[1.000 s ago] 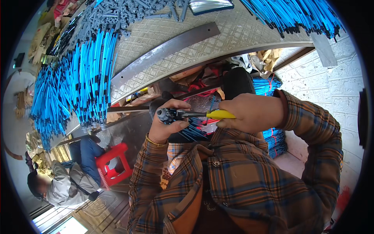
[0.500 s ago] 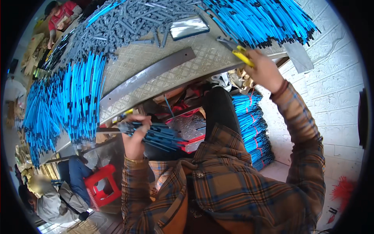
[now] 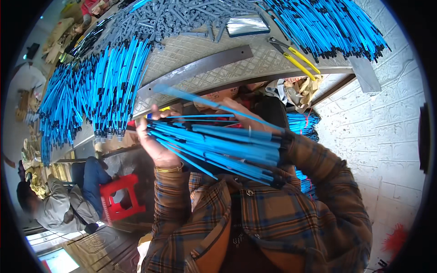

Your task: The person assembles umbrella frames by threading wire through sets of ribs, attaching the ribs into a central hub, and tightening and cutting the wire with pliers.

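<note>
A loose bundle of thin blue rods with black ends (image 3: pixel 223 148) lies across the front of my body. My left hand (image 3: pixel 157 148) is closed around its left end, with the rods fanning out to the right. One blurred rod (image 3: pixel 191 96) angles away above the others. Behind the bundle, my right hand (image 3: pixel 246 116) is close to that rod, its fingers smeared by motion and partly covered, so I cannot tell whether it grips anything. Yellow-handled pliers (image 3: pixel 298 61) rest on the table near its right front edge.
The patterned table (image 3: pixel 195 63) carries a flat metal bar (image 3: pixel 200 66), grey bolt-like parts (image 3: pixel 182 20), a shiny tray (image 3: pixel 248 28) and heaps of blue rods (image 3: pixel 327 27). Tied rod bundles (image 3: pixel 304 123) stand below. A person (image 3: pixel 63 200) sits near a red stool (image 3: pixel 120 195) at left.
My right hand has put the pliers down on the table and come over to the bundle. The bundle has risen and spread in my left hand. The view has shifted.
</note>
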Demonstrator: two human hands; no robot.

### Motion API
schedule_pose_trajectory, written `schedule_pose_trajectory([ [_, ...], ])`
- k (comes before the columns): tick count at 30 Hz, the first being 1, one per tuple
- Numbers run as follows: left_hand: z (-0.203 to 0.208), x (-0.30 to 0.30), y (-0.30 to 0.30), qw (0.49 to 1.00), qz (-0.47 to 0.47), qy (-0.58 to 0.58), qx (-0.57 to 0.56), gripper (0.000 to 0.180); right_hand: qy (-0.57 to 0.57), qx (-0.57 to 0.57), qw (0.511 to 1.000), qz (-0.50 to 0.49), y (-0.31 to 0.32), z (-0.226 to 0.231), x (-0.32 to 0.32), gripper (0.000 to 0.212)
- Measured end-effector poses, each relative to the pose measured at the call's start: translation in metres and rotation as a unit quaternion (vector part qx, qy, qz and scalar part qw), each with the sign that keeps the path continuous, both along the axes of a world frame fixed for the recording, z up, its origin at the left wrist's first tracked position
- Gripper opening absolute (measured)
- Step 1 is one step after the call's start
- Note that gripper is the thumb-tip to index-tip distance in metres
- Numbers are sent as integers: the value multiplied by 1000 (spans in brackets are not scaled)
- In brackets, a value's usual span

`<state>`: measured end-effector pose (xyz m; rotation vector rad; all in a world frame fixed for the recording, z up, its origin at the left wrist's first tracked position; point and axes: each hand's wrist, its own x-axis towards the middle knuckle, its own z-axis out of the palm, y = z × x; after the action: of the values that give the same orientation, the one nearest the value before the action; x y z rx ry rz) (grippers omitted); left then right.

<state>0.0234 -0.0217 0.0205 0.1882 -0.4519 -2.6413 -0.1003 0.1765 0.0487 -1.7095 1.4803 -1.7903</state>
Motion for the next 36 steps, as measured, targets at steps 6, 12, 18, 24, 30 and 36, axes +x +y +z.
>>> schedule_pose_trajectory([
  [6, -24, 18, 19, 990, -35, -111, -76, 37, 72, -69, 995, 21, -18, 8, 6, 49],
  [12, -87, 52, 14, 905, 141, -293, -273, 30, 23, 101, 983, 151, -18, 18, 1, 41],
  [18, 26, 61, 26, 923, -193, -78, -325, 24, 15, 241, 949, 202, -18, -2, 10, 40],
  [24, 57, 55, 16, 858, -322, -220, -334, 18, 59, 276, 929, 239, -31, 2, 10, 43],
  [30, 61, 52, 11, 853, -317, -267, -317, 10, 73, 329, 905, 259, -35, -7, 11, 79],
  [36, 60, 53, 10, 875, -289, -276, -274, 9, -461, 236, 759, 395, -25, -43, 5, 115],
])
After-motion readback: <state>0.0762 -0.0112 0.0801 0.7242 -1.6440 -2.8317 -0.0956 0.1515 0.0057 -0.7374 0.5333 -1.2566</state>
